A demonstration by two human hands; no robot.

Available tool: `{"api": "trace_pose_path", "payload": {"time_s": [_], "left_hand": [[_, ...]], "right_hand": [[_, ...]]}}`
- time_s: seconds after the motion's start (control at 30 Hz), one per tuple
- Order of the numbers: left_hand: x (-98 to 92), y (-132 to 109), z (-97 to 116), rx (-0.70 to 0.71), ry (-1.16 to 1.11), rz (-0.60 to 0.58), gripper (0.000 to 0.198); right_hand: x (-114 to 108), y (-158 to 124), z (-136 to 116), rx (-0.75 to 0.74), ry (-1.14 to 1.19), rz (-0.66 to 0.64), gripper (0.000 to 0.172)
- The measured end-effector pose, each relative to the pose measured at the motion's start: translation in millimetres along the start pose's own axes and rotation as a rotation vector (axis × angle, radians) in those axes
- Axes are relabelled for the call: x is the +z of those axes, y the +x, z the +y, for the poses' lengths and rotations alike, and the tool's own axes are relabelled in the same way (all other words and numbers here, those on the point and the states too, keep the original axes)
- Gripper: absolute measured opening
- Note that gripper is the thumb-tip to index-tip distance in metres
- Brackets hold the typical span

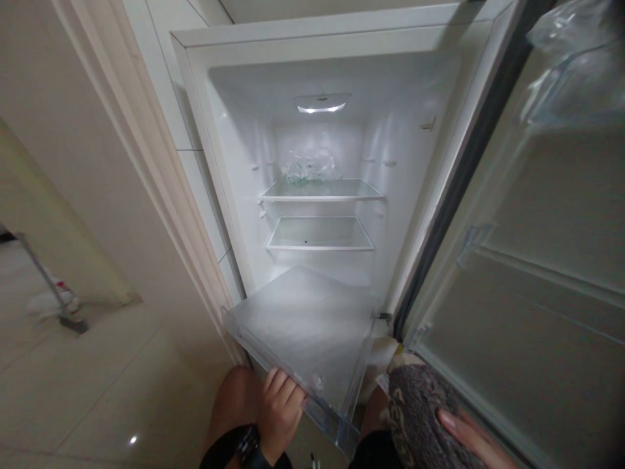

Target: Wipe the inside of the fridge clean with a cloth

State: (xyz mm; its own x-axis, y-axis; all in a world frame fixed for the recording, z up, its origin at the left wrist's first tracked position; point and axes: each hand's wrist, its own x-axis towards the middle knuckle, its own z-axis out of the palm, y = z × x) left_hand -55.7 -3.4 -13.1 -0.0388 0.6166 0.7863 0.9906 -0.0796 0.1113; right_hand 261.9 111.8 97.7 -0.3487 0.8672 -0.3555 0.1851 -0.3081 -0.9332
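Observation:
An open fridge (332, 78) stands in front of me, lit inside. A clear plastic drawer (303, 326) is pulled far out of its bottom. My left hand (278, 407), with a dark watch on the wrist, grips the drawer's front rim, fingers curled over the edge. My right hand (476, 436) lies with its fingers flat on a grey patterned cloth (420, 410) at the lower right, beside the fridge door. Two glass shelves (322, 190) sit above the drawer, and a crumpled clear bag (310, 166) rests on the upper one.
The open fridge door (547, 260) with its clear racks fills the right side. A cream wall and door frame (146, 169) run down the left. A mop (53, 293) lies on the tiled floor at the far left.

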Motion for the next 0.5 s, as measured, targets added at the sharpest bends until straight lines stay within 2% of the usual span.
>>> {"api": "trace_pose_path", "payload": {"time_s": [0.2,0.37,0.5], "left_hand": [[28.7,-39.9,-5.2,0.081,-0.064,-0.101,0.029],[38.0,-53.4,-11.8,0.091,-0.128,-0.182,0.018],[48.2,-65.2,-7.8,0.093,-0.166,-0.2,0.015]], "right_hand": [[9.2,19.5,-7.6,0.029,0.028,0.02,0.081],[19.6,39.2,-38.1,-0.195,-0.166,0.022,0.085],[46.8,51.1,-58.1,-0.335,-0.286,-0.053,0.087]]}}
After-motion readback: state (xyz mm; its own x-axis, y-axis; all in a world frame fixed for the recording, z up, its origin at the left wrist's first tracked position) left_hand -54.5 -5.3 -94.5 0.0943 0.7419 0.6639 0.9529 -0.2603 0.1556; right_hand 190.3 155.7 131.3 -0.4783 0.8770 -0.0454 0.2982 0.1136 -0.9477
